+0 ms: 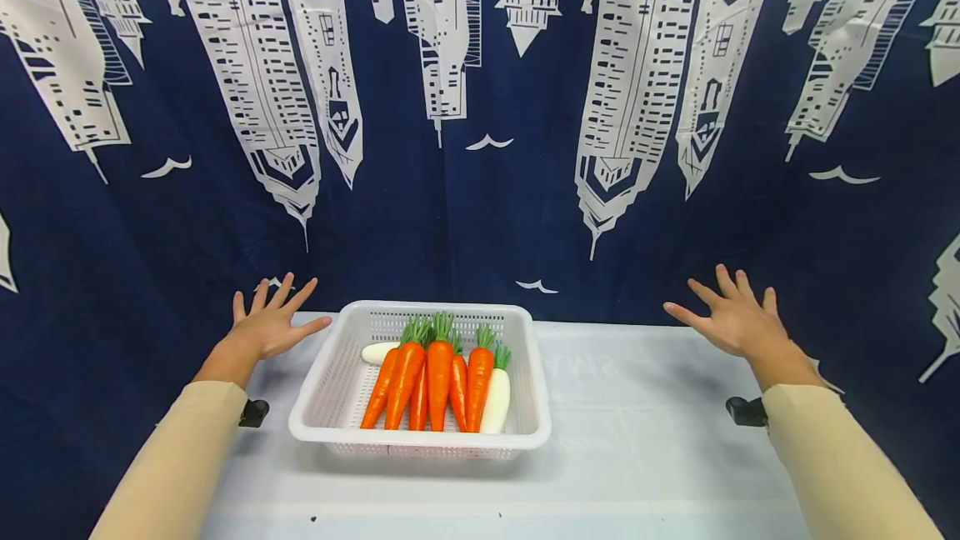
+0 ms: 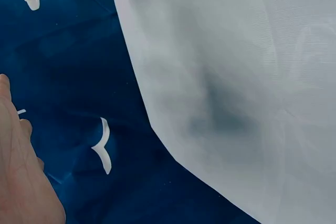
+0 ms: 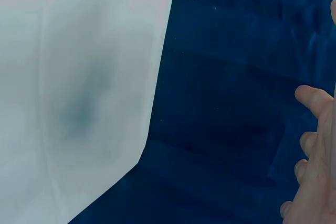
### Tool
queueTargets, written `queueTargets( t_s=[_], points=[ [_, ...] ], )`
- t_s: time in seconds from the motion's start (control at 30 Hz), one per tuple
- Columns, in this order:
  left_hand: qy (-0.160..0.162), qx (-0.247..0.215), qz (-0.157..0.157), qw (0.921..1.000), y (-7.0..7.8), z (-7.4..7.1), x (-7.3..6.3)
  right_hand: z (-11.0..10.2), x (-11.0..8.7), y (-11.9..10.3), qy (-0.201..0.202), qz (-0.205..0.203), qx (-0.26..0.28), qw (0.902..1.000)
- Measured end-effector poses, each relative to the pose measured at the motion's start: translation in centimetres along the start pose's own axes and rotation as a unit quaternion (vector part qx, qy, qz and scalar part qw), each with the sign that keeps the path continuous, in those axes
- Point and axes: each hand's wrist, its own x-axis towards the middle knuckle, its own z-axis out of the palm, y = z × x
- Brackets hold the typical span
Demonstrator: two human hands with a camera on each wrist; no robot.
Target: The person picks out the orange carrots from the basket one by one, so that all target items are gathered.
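Observation:
My left hand (image 1: 266,330) is raised with spread fingers at the left of the white basket (image 1: 420,445), its thumb near the basket's upper left corner. Out to the right, my right hand (image 1: 742,322) is likewise held up, fingers apart and holding nothing. Several orange carrots (image 1: 440,382) with green tops lie side by side in the basket. One white radish (image 1: 496,402) with a green top lies at their right, and another white root (image 1: 378,352) shows partly behind them on the left. The wrist views catch only part of the left hand (image 2: 26,171) and right hand (image 3: 315,166).
The basket stands on a white table (image 1: 637,440), left of its middle. Behind the table hangs a dark blue cloth (image 1: 480,223) printed with white upside-down buildings. Small dark specks (image 1: 313,518) dot the table's front. Both wrists wear a black device (image 1: 746,412).

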Motion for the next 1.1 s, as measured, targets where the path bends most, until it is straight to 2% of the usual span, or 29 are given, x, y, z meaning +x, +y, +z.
queueTargets(
  t_s=[0.5,1.1],
  points=[
    [0.006,0.009,0.005,0.9999,-0.2,0.4,-0.6,0.5,-0.8,-2.6,0.006,-0.029,-0.02,0.9994],
    [0.021,0.018,0.038,0.9989,1.4,0.9,-2.1,0.9,-2.8,-8.8,0.046,-0.099,-0.044,0.9931]
  ],
)
